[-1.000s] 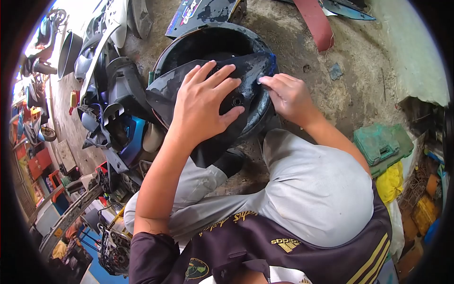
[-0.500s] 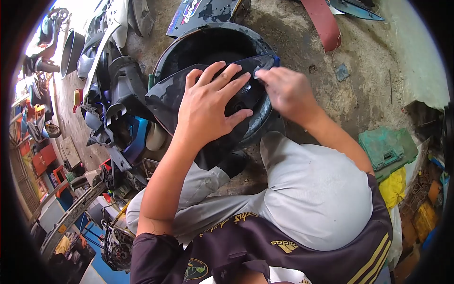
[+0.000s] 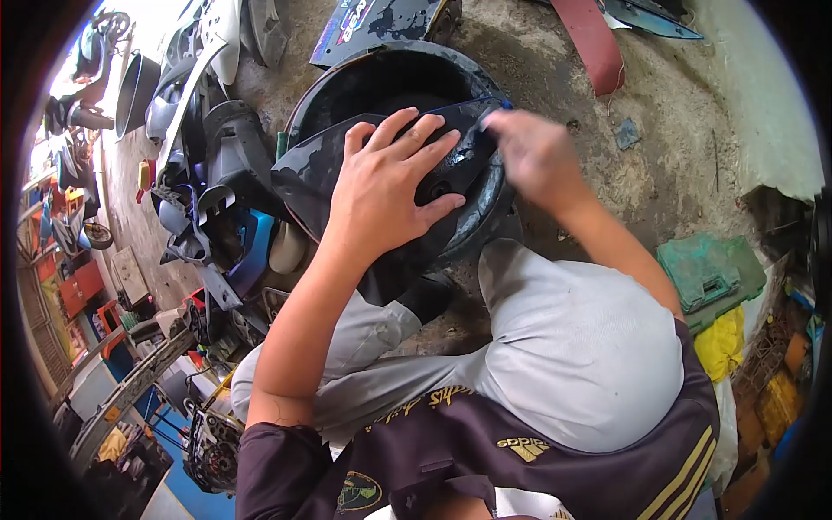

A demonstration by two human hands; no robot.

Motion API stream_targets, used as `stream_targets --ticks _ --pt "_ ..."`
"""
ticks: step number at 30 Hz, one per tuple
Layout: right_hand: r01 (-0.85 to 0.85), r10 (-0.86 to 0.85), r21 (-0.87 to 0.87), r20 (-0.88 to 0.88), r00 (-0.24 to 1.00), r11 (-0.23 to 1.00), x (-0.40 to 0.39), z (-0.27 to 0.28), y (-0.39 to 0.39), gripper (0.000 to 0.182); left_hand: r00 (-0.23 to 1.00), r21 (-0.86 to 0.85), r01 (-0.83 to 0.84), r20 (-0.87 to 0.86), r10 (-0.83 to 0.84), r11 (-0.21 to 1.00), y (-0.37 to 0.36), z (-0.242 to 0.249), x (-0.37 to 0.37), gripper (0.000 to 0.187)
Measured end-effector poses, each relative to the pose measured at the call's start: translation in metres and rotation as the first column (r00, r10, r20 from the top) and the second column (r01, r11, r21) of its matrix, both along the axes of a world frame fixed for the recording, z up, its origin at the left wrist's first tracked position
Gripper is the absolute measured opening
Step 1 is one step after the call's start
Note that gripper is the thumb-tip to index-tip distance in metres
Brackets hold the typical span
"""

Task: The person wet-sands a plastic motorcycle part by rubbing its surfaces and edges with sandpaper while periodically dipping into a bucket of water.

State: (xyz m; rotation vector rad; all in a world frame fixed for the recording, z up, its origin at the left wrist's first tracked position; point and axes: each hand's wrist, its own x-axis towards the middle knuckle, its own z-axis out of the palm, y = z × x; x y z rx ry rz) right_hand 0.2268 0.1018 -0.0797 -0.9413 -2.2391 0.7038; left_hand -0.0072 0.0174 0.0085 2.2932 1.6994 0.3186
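Note:
A wet black plastic panel (image 3: 308, 178), seemingly a motorbike body part, lies tilted across the rim of a round black basin (image 3: 325, 91). My left hand (image 3: 381, 186) rests on it with the fingers spread. At the panel's upper right end is my right hand (image 3: 542, 160), blurred by motion. Its fingers are pinched on a small bluish-grey piece (image 3: 485, 121), which looks like sandpaper and is mostly hidden by the fingers. Water glistens on the panel between the two hands.
Beyond the basin lies a dark panel with a sticker (image 3: 381, 30). Motorbike fairings (image 3: 234, 147) crowd the left. A red strip (image 3: 591, 48) and a small grey-blue square (image 3: 627, 133) lie on the concrete floor (image 3: 667, 173). A green case (image 3: 706, 273) is at the right.
My right hand has moved slightly right along the panel's end. The panel and my left hand have barely shifted.

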Motion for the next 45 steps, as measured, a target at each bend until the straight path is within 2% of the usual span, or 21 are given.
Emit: stream_targets --ticks 1,2,5,6,9,13,14,17,21,26,29,30,34,37,38,41,42,45 --pt "0.106 -0.107 -0.023 -0.052 0.993 0.994 0.004 -0.008 0.016 0.022 1.0 0.002 0.0 0.0 0.0 1.0 0.0 0.001 0.0 0.071" --pt "0.109 -0.111 -0.024 -0.063 0.992 0.994 0.008 -0.011 0.026 0.022 1.0 0.017 0.006 0.013 -0.006 1.0 -0.002 -0.001 -0.001 0.071" --pt "-0.082 0.088 0.058 -0.106 0.99 0.995 -0.002 -0.001 -0.004 0.021 0.999 0.048 0.028 0.031 -0.03 0.998 -0.002 -0.008 -0.003 0.071" --pt "-0.069 0.07 0.012 -0.102 0.992 0.998 -0.006 -0.001 -0.01 0.02 0.999 0.046 0.029 0.026 -0.03 0.998 -0.002 -0.007 -0.002 0.071" --pt "0.126 -0.128 -0.032 -0.084 0.988 0.992 -0.004 -0.011 0.027 0.018 0.999 0.048 0.022 0.022 -0.023 0.999 -0.001 -0.007 -0.002 0.07" --pt "-0.046 0.038 -0.054 -0.151 0.988 0.997 -0.014 -0.002 0.022 0.014 0.999 0.044 0.012 0.034 -0.014 0.999 -0.002 -0.01 -0.002 0.07" --pt "-0.034 0.029 -0.05 -0.091 0.995 0.998 -0.012 0.002 0.028 0.014 0.999 0.046 0.011 0.036 -0.012 0.999 -0.002 -0.01 -0.003 0.07" --pt "0.052 -0.057 -0.194 -0.02 0.998 0.98 0.002 0.0 0.044 0.016 0.999 0.05 0.006 0.043 -0.008 0.999 -0.003 -0.009 -0.003 0.07" --pt "0.03 -0.036 -0.053 -0.119 0.992 0.998 -0.002 0.0 0.021 0.015 0.999 0.059 0.004 0.039 -0.006 0.998 -0.003 -0.009 -0.004 0.07" --pt "-0.022 0.017 -0.154 -0.033 0.999 0.988 -0.003 -0.001 0.05 0.017 1.0 0.066 0.014 0.024 -0.016 0.998 -0.003 -0.011 -0.004 0.071" --pt "-0.085 0.066 -0.176 -0.109 0.992 0.981 0.018 -0.001 0.047 0.019 0.999 0.056 0.009 0.043 -0.011 0.998 -0.003 -0.009 -0.004 0.07" --pt "-0.077 0.044 -0.253 -0.13 0.99 0.964 0.018 -0.001 0.045 0.021 0.999 0.046 0.012 0.052 -0.015 0.999 -0.002 -0.01 -0.004 0.07" --pt "-0.142 0.142 -0.149 -0.011 0.99 0.979 0.0 0.003 0.057 0.021 1.0 0.059 0.02 0.01 -0.02 0.998 -0.003 -0.011 -0.004 0.071" --pt "-0.188 0.182 -0.14 -0.055 0.982 0.972 0.013 -0.004 0.064 0.022 0.999 0.056 0.024 0.028 -0.026 0.998 -0.002 -0.011 -0.006 0.071" --pt "-0.152 0.153 -0.141 -0.002 0.988 0.978 0.023 -0.003 0.061 0.023 0.999 0.049 0.025 0.042 -0.027 0.999 -0.002 -0.01 -0.006 0.071" --pt "-0.103 0.096 -0.102 -0.07 0.993 0.989 0.026 -0.014 0.055 0.021 0.999 0.041 0.022 0.045 -0.024 0.999 -0.002 -0.008 -0.006 0.072" --pt "-0.132 0.13 -0.046 -0.044 0.991 0.99 0.02 -0.01 0.057 0.023 0.999 0.054 0.028 0.036 -0.03 0.998 -0.002 -0.009 -0.006 0.072" --pt "-0.165 0.166 -0.051 0.005 0.986 0.985 0.013 -0.005 0.063 0.023 1.0 0.056 0.021 0.012 -0.022 0.998 -0.002 -0.01 -0.005 0.071"
